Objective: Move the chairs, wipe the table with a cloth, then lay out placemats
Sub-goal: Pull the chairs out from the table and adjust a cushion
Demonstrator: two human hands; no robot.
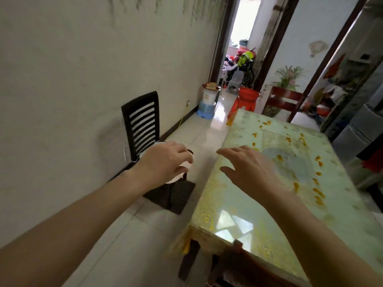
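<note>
Left hand (165, 162) at about 9 o'clock from the right hand, fingers curled down around a white round object (176, 172), above the seat of a dark slat-backed chair (143, 125) standing against the wall (72, 79). Right hand (250, 168) over the near-left part of the table (259, 204), fingers spread apart, holding nothing. Table at 3 o'clock from the chair, glossy pale-green top dotted with orange marks; red stool (244, 102) at 12 o'clock past its far end.
</note>
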